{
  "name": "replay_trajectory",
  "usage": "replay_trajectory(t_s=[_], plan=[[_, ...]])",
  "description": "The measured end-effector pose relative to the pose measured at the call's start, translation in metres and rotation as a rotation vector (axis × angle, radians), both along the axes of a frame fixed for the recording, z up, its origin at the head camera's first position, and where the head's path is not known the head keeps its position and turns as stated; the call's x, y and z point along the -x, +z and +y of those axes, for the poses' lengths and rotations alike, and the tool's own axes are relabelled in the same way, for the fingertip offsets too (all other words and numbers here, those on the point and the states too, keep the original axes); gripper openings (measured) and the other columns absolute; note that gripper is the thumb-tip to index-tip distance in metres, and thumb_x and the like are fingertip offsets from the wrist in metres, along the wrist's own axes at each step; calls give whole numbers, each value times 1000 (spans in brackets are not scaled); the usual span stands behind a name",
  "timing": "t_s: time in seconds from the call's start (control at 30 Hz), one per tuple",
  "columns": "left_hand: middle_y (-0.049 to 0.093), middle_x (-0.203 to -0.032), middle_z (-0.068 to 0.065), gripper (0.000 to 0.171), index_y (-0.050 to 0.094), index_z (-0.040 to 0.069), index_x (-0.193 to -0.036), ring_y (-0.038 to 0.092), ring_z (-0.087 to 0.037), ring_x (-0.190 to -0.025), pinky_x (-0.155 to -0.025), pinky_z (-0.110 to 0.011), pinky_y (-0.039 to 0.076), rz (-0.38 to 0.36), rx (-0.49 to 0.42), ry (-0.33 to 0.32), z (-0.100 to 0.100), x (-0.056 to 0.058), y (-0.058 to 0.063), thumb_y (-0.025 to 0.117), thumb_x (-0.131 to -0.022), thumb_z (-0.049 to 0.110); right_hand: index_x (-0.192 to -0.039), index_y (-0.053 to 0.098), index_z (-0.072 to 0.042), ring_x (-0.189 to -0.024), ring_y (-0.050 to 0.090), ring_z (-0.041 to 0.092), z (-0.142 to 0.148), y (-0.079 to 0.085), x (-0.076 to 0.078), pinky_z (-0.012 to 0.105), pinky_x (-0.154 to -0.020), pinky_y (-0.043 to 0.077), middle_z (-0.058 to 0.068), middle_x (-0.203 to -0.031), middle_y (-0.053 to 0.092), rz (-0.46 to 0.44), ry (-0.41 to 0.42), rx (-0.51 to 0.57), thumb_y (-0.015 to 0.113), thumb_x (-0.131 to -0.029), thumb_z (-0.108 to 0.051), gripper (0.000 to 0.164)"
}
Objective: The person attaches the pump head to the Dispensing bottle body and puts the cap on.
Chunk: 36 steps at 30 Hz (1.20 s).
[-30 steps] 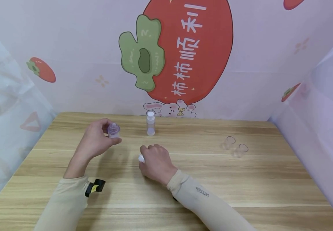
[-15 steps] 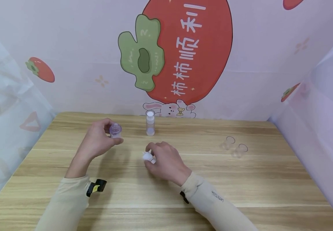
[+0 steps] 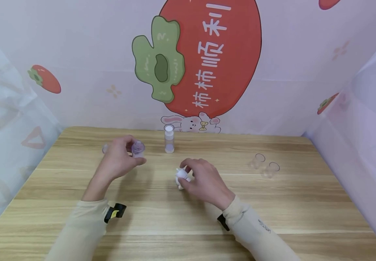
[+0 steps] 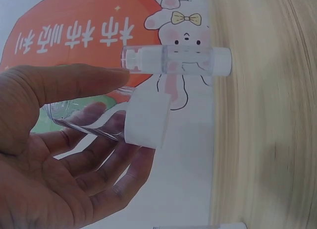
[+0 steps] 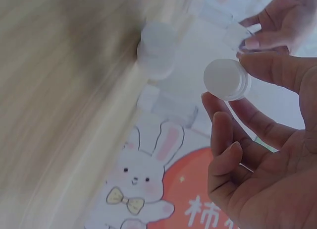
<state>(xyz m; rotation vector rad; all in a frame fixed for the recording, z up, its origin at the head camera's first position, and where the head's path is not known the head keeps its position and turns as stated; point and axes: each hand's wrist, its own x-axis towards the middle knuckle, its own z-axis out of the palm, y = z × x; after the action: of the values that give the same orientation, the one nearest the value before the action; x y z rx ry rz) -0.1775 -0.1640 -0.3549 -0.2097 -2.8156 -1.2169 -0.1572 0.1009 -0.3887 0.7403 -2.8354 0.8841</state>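
My left hand (image 3: pixel 119 157) grips a small clear bottle (image 3: pixel 138 149) with a white base (image 4: pixel 147 115), held upright above the table with its neck uppermost. The thumb lies on one side and the fingers go round the other. To the right and nearer, my right hand (image 3: pixel 207 181) pinches a white round pump head (image 5: pixel 225 80) between thumb and fingertips, its flat face showing in the right wrist view. Just below it, close to the table, is another white piece (image 3: pixel 179 185), blurred in the right wrist view and partly hidden in the head view.
A clear bottle (image 3: pixel 169 139) with white parts stands at the back middle. Another clear bottle (image 3: pixel 105 148) is mostly hidden behind my left hand. Two transparent caps (image 3: pixel 256 161) sit on the wooden table (image 3: pixel 289 206) to the right. A printed cloth wall closes the back.
My right hand has moved right with the white pump head. My left hand has shifted slightly right with its bottle, uncovering part of the bottle behind it.
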Motion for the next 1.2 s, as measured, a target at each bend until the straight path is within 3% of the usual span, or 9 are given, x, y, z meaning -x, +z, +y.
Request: replay_trajectory(t_s=[0.1,0.6,1.2], plan=[[67,-105,-20,40,63,-4,-112,64,-37,-100,-84,-49,54,-10,-12,-12,4,1,-1,84,-78,4,-108,71,-16,-80,60,19,9,3,1,32,-67,47,-4,-93,68,-23,-15,29,81,-86,-22,25],[67,-105,-17,37,66,-1,-109,65,-34,-98,-82,-46,56,26,-53,-42,23,3,-10,84,-77,2,-108,70,-16,-80,57,13,41,8,5,33,-71,48,-6,-93,68,-14,-61,57,81,-85,-20,26],[67,-108,-16,40,65,0,-114,65,-34,-97,-84,-47,56,37,-61,-66,27,2,-17,83,-79,3,-111,69,-11,-83,63,15,62,6,11,34,-74,56,-3,-92,68,-59,-53,136,81,-86,-16,28]])
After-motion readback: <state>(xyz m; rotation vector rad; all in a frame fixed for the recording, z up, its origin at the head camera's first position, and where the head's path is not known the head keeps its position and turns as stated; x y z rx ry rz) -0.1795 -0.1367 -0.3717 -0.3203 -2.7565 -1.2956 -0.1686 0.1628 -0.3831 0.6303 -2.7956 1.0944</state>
